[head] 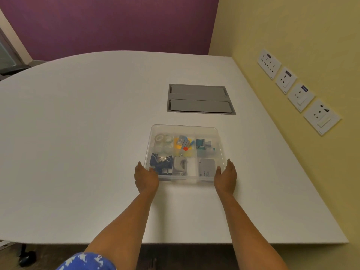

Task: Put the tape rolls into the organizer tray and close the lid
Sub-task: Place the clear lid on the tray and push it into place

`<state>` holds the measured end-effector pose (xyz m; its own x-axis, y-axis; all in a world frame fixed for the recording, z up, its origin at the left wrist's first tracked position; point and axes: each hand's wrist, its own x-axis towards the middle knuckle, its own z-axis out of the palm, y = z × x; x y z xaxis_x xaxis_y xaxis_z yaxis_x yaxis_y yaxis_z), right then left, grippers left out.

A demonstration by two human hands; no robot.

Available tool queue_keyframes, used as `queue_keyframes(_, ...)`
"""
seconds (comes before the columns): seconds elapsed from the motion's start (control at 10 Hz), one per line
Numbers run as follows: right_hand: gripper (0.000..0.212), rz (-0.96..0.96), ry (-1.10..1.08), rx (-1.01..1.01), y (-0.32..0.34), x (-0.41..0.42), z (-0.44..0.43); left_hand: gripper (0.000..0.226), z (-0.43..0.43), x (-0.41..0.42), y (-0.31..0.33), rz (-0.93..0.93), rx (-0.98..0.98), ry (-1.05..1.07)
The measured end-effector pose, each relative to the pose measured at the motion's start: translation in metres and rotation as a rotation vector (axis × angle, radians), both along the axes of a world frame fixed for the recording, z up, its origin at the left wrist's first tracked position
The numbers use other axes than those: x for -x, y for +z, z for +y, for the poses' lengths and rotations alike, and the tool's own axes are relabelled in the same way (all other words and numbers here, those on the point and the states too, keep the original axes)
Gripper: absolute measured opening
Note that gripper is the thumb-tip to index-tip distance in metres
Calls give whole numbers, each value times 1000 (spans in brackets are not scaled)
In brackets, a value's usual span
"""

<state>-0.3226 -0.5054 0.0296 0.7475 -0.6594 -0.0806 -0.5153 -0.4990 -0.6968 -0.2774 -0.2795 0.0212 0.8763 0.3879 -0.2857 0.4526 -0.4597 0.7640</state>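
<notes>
Head view, looking down at a white table point(87, 133) set against a yellow wall with a row of sockets point(298, 90). A clear plastic tray point(221, 145) sits right of centre, just in front of a grey hatch point(200, 99) let into the tabletop. The tray is split into six compartments, and a clear lid point(183, 128) appears to lie over it already, though its transparency makes that hard to confirm. The tape rolls point(163, 138) are inside, in the far-left compartment, well beyond both hands. Other compartments hold blue binder clips point(160, 162), a grey punch point(180, 165), yellow notes point(184, 146), teal clips point(200, 145) and a grey box point(207, 168). The left hand point(146, 177) rests at the tray's near-left corner, the right hand point(226, 177) at its near-right corner. Both are flat and spread, palms turned inward toward the tray's sides, touching or just beside them and clasping nothing. The tray's long axis runs left to right, between the hands. The left hand is nearer the tape. The task looks almost done; what likely remains is pressing the lid's near edge down evenly from both corners.
</notes>
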Motion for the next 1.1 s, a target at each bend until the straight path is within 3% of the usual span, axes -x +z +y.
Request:
queue_keyframes(0.2, 58, 192, 332, 358, 5, -28, 4, 57, 0, -26, 4, -91, -448, -405)
queue_keyframes(0.4, 63, 298, 511, 431, 3, -64, 12, 58, -4, -60, 2, -87, -624, -639)
queue_keyframes(0.8, 66, 321, 611, 511, -2, -156, 24, 63, -30, -134, -3, -101, -654, -792)
queue_keyframes(1.0, 124, 301, 615, 611, -7, -179, 30, 66, -43, -156, -6, -92, -681, -816)
queue_keyframes(1.1, 120, 299, 589, 604, -12, -179, 32, 66, -44, -157, -9, -95, -709, -803)
